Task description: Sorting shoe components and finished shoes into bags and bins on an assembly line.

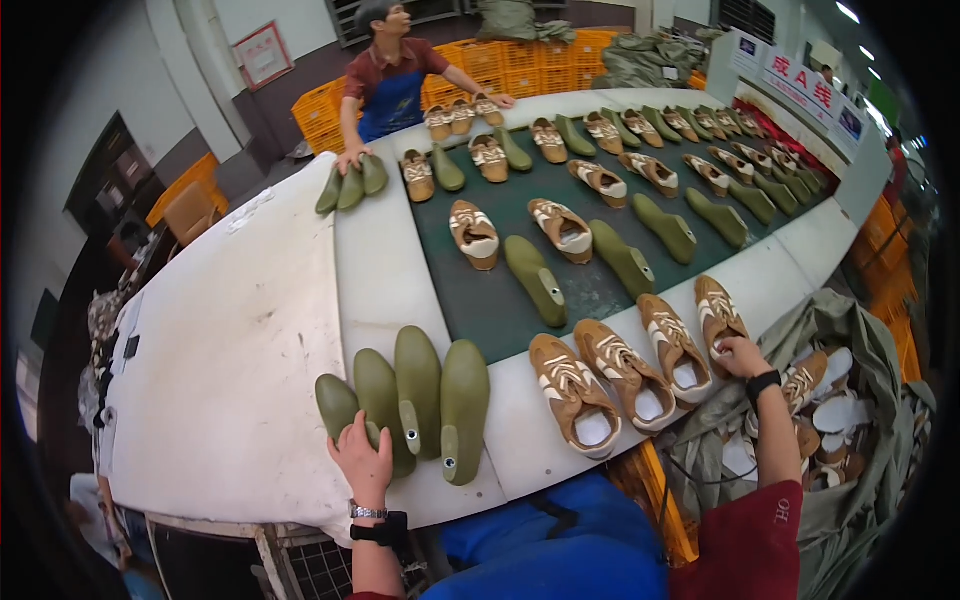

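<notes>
My left hand [364,460] rests on the heel end of an olive green shoe last [382,400], one of several lasts lying side by side on the white table edge [250,330]. My right hand [742,356] grips the heel of a tan and white sneaker [718,312], the rightmost in a row of several sneakers [620,370] on the white rim beside the dark green conveyor belt [480,300]. Both wrists wear black bands.
The belt carries several more sneakers [562,229] and green lasts [536,279] toward the far end. Another person in a blue apron [390,85] stands across, hands on lasts and shoes. A grey cloth sack with shoes [830,420] sits at my right. Orange crates [520,65] line the back.
</notes>
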The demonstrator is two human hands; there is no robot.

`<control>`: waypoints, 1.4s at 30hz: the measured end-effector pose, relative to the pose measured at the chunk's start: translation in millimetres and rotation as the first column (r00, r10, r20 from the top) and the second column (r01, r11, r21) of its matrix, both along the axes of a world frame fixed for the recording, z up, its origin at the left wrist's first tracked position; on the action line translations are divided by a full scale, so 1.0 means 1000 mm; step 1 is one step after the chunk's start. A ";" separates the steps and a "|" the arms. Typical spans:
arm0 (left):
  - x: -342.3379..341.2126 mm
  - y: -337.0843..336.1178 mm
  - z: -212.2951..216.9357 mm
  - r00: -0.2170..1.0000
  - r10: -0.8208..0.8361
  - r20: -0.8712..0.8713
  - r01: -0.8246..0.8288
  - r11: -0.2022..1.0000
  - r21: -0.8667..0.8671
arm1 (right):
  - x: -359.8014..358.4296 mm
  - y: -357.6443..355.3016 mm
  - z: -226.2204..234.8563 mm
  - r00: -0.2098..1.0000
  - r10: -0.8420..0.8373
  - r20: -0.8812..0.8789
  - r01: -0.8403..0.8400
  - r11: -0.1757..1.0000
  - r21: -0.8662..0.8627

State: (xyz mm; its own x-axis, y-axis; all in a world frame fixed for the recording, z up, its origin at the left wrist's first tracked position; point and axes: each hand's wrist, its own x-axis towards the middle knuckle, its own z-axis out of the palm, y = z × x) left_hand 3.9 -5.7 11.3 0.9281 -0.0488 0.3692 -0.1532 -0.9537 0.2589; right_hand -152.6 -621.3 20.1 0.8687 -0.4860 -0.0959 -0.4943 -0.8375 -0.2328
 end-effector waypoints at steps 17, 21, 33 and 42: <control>0.006 0.004 0.001 0.997 -0.045 0.063 0.044 0.999 0.023 | 0.100 0.394 0.057 0.545 0.797 0.259 -0.838 0.531 0.127; 0.004 0.005 -0.002 0.999 -0.035 0.037 0.034 0.999 0.021 | 0.122 0.417 0.009 0.568 0.792 0.224 -0.823 0.553 0.131; 0.003 0.007 -0.003 0.999 -0.028 0.019 0.028 1.000 0.004 | 0.100 0.407 0.017 0.671 0.724 0.159 -0.739 0.639 0.213; 0.005 0.007 -0.006 0.999 -0.032 0.030 0.031 0.999 0.003 | 0.102 0.407 0.012 0.673 0.722 0.160 -0.737 0.636 0.230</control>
